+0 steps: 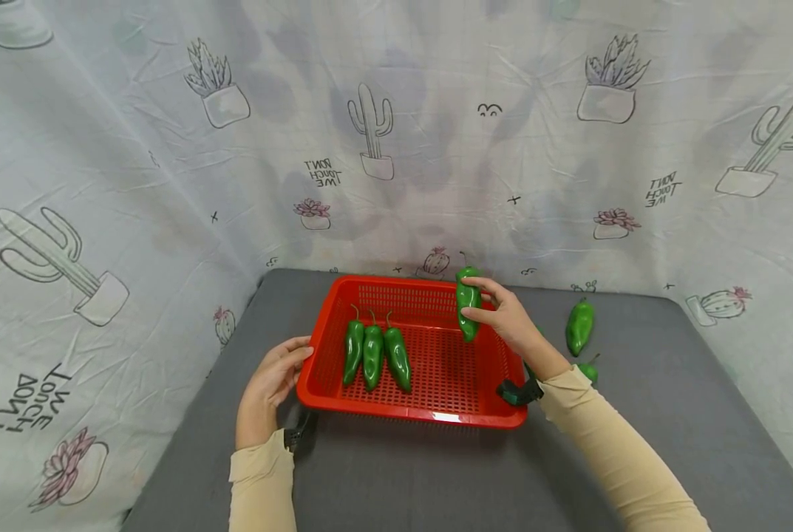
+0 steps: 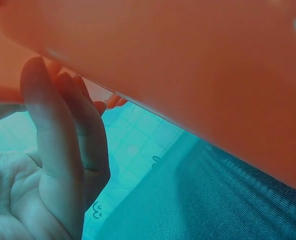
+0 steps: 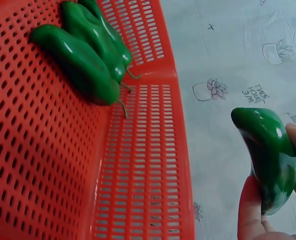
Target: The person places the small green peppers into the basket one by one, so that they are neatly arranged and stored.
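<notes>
Glossy green, the held pepper (image 1: 468,307) is hanging stem up, tip down, and from the head camera I am seeing it above the far right part of the red basket (image 1: 396,411). The right hand (image 1: 506,318) is pinching it narrowly between thumb and fingers, along its sides; this grip is presumably steadying a smooth, tapering body while leaving both ends exposed. Inside the basket, three peppers (image 1: 372,358) are lying side by side toward the left end, stems pointing at the far wall, an arrangement that is probably saving room. At the left rim, the left hand (image 1: 279,373) is holding the basket, its fingers bending against the outer side, apparently bracing it against sliding; the left wrist camera is showing me those fingers close to the wall.

Farther out, to the right, one loose pepper (image 1: 579,326) is resting on the grey table (image 1: 383,473), and a partly hidden pepper (image 1: 589,371) is showing beside the right sleeve (image 1: 618,451). Behind everything, a printed curtain (image 1: 429,111) is hanging.

By count, I am finding one pepper in hand, three in the basket and two on the table, six altogether, with one basket and two hands. Whether more are lying behind the right forearm, I am failing to tell.
</notes>
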Available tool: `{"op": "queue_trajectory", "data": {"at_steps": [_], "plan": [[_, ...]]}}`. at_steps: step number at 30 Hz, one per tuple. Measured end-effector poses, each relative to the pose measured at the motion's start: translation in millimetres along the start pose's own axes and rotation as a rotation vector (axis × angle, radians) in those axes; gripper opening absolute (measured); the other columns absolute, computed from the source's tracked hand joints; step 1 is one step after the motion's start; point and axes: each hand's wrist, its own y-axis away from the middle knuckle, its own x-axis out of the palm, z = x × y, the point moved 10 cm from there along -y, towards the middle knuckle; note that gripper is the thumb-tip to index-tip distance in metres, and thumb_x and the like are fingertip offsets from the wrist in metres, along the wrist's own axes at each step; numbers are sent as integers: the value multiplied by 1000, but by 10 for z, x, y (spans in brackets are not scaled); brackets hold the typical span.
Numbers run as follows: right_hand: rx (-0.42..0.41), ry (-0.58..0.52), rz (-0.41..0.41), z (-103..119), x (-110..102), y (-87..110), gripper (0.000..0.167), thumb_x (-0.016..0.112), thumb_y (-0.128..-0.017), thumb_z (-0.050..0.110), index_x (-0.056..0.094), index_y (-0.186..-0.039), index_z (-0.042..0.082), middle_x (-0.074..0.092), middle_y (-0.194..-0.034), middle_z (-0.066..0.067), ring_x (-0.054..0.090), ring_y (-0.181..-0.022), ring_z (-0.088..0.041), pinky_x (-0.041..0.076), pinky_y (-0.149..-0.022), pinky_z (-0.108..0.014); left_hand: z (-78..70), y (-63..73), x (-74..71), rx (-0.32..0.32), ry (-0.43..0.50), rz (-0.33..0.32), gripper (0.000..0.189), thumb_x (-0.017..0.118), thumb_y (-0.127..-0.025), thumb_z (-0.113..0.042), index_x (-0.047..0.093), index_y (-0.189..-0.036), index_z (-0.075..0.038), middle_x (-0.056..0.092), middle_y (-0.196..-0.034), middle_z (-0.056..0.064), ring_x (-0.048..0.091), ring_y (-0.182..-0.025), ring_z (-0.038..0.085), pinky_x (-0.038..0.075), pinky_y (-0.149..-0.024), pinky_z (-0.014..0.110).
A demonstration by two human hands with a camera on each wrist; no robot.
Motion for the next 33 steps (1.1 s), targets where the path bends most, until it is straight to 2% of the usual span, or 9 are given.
{"op": "queue_trajectory", "data": {"at_steps": [5,13,20,25,33], "plan": [[2,-3,12,-33,96,-51,56,66,-89,13,43,-140,11,46,-133,-19,51,-113,-28,53,-81,-31,8,-1,-4,-7,-11,-8,18,46,-97,1,49,-114,-3,68,-94,1,68,-80,12,57,-67,25],[21,-44,49,-98,289,-139,56,66,-89,12,43,-140,12,45,-134,-20,49,-116,-34,52,-84,-38,-6,6,13,18,-16,12,18,45,-97,1,51,-113,-5,69,-95,0,68,-82,12,57,-70,27],[35,-32,67,-110,416,-176,56,67,-88,13,44,-140,12,50,-128,-21,55,-105,-25,53,-80,-34,-17,-5,26,21,7,23,19,45,-97,1,49,-115,-1,69,-95,1,69,-81,12,57,-68,26],[46,-23,81,-98,494,-187,57,67,-88,12,44,-139,12,51,-128,-21,54,-109,-30,53,-81,-35,-22,-6,34,26,5,34,19,45,-96,2,51,-114,-2,69,-94,1,68,-80,12,57,-67,25],[81,8,107,-115,611,-201,56,67,-88,12,44,-139,11,51,-128,-21,53,-111,-32,53,-82,-37,3,0,2,2,17,13,18,45,-97,2,54,-110,-6,69,-94,2,68,-80,13,57,-68,27]]}}
